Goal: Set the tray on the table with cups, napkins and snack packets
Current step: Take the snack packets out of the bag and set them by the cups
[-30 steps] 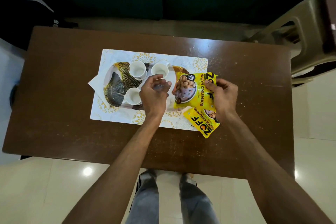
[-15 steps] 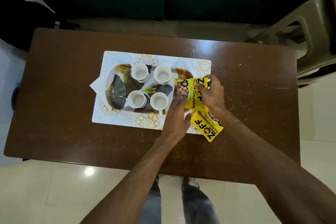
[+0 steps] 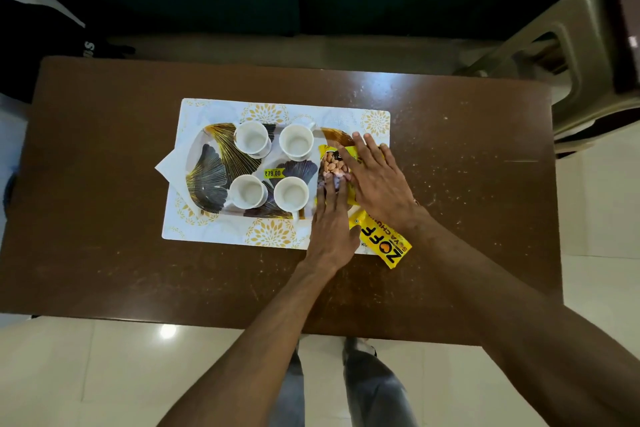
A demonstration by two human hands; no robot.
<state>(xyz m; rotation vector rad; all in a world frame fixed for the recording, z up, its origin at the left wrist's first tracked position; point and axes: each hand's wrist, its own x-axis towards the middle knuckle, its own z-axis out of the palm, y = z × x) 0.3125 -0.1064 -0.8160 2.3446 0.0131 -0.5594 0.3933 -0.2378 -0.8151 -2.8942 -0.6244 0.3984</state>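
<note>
On the right end of the tray, both hands lie flat with fingers spread, pressing down on a yellow snack packet. Neither grip is closed around anything: the left hand rests palm-down with its fingertips on the packet's near half, and the right hand covers the packet's right side, fingers splayed toward the far edge. What shows between them is a printed picture of pale brown chunks on yellow foil. A second packet of the same yellow (black letters with an orange heart in place of one) pokes out from under the right wrist, lying across the near right corner of the placemat and partly onto the brown worktop.

Left of the hands, four empty white cups stand upright on the tray in two rows of two. The tray is oval, printed with dark and gold fan-shaped leaves, and carries a yellow price sticker between the cups. A white napkin corner juts from beneath its left edge. The placemat is white with gold flower motifs.
</note>
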